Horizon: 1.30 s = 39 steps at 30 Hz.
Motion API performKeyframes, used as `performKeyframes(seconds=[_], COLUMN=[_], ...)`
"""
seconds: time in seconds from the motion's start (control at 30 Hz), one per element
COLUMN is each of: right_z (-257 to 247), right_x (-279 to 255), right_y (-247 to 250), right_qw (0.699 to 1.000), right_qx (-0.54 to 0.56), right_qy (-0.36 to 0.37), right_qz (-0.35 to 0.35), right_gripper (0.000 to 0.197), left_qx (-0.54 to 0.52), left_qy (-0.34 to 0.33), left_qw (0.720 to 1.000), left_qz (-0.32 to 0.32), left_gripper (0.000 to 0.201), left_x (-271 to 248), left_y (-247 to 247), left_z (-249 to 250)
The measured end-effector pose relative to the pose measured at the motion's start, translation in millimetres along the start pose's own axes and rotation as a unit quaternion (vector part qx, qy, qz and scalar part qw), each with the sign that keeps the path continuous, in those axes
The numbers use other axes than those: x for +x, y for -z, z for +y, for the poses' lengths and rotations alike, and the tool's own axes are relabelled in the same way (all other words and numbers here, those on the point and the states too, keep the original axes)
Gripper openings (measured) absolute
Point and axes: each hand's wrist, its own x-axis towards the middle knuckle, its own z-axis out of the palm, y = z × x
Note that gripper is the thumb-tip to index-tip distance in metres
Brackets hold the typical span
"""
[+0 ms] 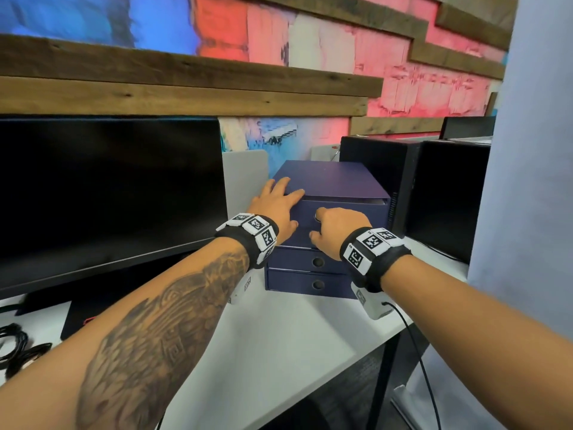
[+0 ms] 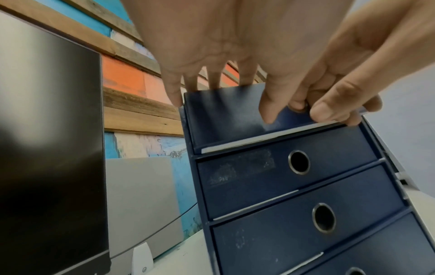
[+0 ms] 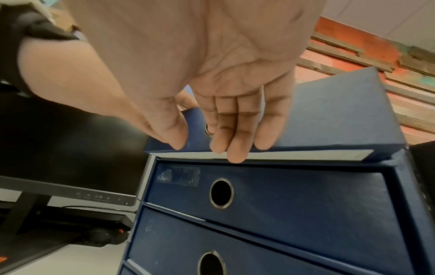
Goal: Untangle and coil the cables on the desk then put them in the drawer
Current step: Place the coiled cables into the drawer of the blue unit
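A dark blue drawer unit (image 1: 335,178) with several drawers stands on the white desk (image 1: 294,336). My left hand (image 1: 276,203) lies flat on its top left corner with the fingers straight, and its palm (image 2: 212,46) fills the left wrist view. My right hand (image 1: 338,231) is at the front of the top drawer (image 1: 350,212), index finger hooked in the drawer's metal-ringed finger hole (image 2: 303,106). The top drawer (image 3: 329,115) sticks out a little from the unit. Tangled black cables (image 1: 18,346) lie at the desk's far left edge, away from both hands.
A large dark monitor (image 1: 108,193) stands left of the unit, and two black computer towers (image 1: 378,181) (image 1: 449,197) stand to its right. A grey partition (image 1: 533,181) rises at the right. The desk's front edge runs diagonally below my right forearm.
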Motion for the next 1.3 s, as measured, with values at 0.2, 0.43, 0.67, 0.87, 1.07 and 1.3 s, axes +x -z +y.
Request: performKeyframes(seconds=[0.2,0.43,0.67,0.87,1.07,1.3], right_z=[-1.9,3.0,-11.0,-34.9,-115.0,-226.7], right_x=[-30.7,-51.3,-85.2,-89.8,-77.0,-51.5], right_y=[15.9,35.6,59.5,64.7,58.2,7.3], right_qw=[0.997,0.994,0.997,0.991,0.964,0.951], right_qx=[-0.023,-0.029,0.027,0.028,0.101,0.184], right_qy=[0.037,0.033,0.018,0.064,0.193,0.248], right_qz=[0.07,0.097,0.07,0.117,0.154,-0.009], right_gripper=[0.027,0.023,0.022,0.04,0.033,0.017], left_qx=[-0.035,-0.085,-0.07,-0.142,-0.187,-0.146], left_qy=[-0.026,0.018,0.016,0.015,0.141,0.311], left_qw=[0.998,0.996,0.997,0.99,0.971,0.939], left_qz=[0.04,0.004,-0.024,0.018,0.048,-0.036], left_gripper=[0.042,0.033,0.032,0.04,0.033,0.011], left_x=[-27.6,-60.2,-91.3,-112.5,-152.4,-217.1], left_y=[18.4,45.0,71.9,78.2,89.0,73.8], left_z=[6.1,17.1,23.9,6.3,-81.7,-181.0])
